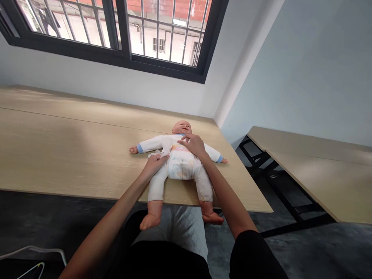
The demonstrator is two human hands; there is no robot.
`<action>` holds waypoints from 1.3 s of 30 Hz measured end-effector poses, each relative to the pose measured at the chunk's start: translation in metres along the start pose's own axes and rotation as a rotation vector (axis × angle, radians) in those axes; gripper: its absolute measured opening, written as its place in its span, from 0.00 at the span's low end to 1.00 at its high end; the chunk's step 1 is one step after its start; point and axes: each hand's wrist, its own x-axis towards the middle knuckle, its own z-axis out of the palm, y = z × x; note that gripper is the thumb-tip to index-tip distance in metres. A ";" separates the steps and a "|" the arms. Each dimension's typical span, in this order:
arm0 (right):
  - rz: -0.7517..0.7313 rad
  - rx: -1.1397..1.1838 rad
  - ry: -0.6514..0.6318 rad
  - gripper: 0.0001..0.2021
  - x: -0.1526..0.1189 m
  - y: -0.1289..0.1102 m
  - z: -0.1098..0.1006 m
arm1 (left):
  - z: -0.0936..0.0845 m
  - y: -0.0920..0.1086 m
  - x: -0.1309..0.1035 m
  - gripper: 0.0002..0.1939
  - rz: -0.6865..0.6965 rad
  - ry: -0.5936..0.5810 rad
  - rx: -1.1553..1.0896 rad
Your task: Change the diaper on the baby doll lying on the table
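Observation:
A baby doll point(157, 186) lies on its back, its head away from me and its feet hanging past the table's near edge. It wears a white outfit with blue cuffs. Around its hips is a white diaper point(181, 166) with a coloured print at the waist. My left hand point(157, 162) is closed at the doll's hip, thumb and fingers pinching the diaper's white side edge. Across the doll's belly and chest lies my right hand point(194, 145), fingers extended near the diaper's top edge. What is under its palm is hidden.
The doll rests on a light wooden table point(72, 155) against the wall. To the right, beyond a gap, stands a second wooden table point(319, 170) with a black metal frame. A barred window point(162, 35) is ahead. White tubing point(37, 250) shows at lower left.

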 end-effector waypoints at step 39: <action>0.448 0.829 0.224 0.11 -0.065 0.000 -0.013 | -0.008 0.034 0.050 0.20 -0.075 -0.035 -0.350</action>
